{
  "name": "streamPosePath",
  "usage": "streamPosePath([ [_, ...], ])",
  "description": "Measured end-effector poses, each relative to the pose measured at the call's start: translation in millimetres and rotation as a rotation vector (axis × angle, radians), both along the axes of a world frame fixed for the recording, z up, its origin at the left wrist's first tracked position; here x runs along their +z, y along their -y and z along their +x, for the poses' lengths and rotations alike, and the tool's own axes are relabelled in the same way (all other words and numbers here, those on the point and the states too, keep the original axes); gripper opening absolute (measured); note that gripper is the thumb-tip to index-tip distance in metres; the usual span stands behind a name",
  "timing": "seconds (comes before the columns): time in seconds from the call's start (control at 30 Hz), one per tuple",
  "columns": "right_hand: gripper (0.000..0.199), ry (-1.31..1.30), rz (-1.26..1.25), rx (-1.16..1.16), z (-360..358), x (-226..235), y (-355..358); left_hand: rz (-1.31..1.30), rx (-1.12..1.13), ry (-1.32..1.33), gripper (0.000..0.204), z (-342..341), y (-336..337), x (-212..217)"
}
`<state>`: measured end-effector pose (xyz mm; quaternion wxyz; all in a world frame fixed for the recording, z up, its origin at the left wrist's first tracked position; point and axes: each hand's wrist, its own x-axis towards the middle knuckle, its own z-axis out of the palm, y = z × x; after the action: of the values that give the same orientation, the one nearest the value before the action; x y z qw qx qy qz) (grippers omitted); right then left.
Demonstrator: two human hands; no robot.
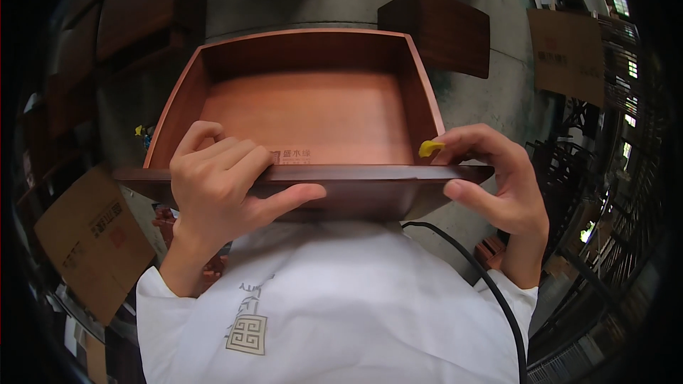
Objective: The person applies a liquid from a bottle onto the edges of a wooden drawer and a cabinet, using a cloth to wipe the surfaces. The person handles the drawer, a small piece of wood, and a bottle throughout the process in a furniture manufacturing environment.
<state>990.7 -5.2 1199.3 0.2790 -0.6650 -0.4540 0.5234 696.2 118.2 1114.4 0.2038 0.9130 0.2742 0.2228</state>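
A reddish-brown wooden drawer [306, 107] is in front of my body, its darker front panel [356, 195] towards me. My left hand [217, 174] grips the panel's top edge left of the middle, fingers curled over to the inside and thumb stretched along the outer face. Close to the panel's right end, my right hand [501, 171] clasps the same edge, with its thumb on the outer side. A small yellow piece [430, 148] shows at the right fingertips; whether it is held or wrapped on a finger I cannot tell. Printed marks lie on the drawer's bottom.
Dark wooden furniture [142, 14] stands at the far left, and a dark wooden box [437, 32] on the grey floor beyond the drawer. Cardboard [96, 242] leans at left; more cardboard [567, 57] is at right. A black cable [491, 281] runs beside my right arm.
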Motion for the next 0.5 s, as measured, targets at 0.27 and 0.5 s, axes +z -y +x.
streamPosePath([
  [0.27, 0.041, 0.123, -0.146, 0.042, -16, 3, -5, -0.027, -0.013, 0.044, 0.064, -2, 8, 2],
  [0.5, 0.044, 0.075, -0.257, 0.175, -18, 3, -31, -0.007, 0.009, 0.030, 0.061, -14, 8, 2],
])
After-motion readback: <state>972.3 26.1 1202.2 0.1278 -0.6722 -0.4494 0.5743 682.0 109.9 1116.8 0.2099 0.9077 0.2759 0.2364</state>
